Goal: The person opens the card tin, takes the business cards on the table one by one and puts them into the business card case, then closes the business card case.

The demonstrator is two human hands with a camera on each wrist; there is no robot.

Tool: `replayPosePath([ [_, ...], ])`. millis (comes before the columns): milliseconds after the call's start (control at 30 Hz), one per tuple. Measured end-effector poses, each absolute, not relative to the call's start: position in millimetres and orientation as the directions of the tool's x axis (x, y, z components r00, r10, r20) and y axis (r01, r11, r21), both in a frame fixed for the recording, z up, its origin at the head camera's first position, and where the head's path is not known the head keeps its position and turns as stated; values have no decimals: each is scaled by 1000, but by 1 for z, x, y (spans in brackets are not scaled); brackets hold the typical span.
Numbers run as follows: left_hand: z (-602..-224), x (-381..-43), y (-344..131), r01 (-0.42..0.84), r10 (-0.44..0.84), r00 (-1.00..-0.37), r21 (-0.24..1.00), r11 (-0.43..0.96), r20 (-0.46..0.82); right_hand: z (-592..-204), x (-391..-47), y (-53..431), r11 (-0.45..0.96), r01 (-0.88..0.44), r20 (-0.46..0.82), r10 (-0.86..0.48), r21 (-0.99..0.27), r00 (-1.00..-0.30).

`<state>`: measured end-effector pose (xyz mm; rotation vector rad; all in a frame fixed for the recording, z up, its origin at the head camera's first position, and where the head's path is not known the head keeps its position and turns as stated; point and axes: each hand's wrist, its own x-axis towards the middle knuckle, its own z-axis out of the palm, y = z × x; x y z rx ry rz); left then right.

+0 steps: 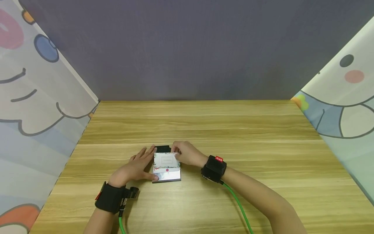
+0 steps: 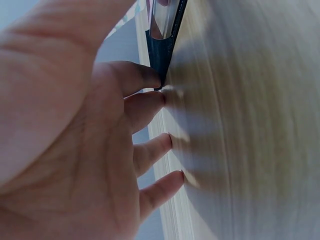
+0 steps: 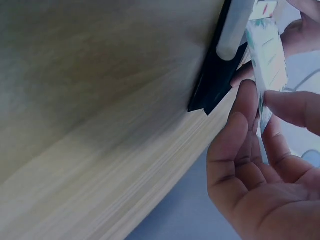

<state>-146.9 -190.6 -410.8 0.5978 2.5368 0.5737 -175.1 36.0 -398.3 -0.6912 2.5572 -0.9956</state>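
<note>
A white card with a leafy floral border and a small red dot sits over a flat case with a shiny, mirror-like panel and dark edge. Behind the card shows a black part. My right hand pinches the card's right edge between thumb and fingers; in the right wrist view the card stands tilted up from the black case. My left hand lies spread along the left side, thumb on the shiny panel. In the left wrist view its index finger touches the dark case's corner, other fingertips on the tabletop.
The wood-grain table runs back to a dark grey panel. Cartoon-printed sheets hang at both sides. Each wrist wears a black band with a green cable trailing toward me.
</note>
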Motion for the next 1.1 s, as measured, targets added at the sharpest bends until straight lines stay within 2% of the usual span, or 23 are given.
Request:
replayPosePath([
  [233,-407,-146,-190,313,512,-787,493,812,-343,-397,-171,30,694,-365,-126,-548,-620,-827],
  [600,-406,-145,-190,314,521,-779,503,805,-348,-401,-170,31,693,-363,-150,-561,-623,-814],
  [933,-404,-145,-189,301,511,-784,506,809,-351,-406,-166,31,644,-410,-190,-655,-645,-731],
  [1100,-403,-144,-188,294,503,-788,501,814,-354,-406,-164,31,643,-422,-195,-666,-639,-720],
])
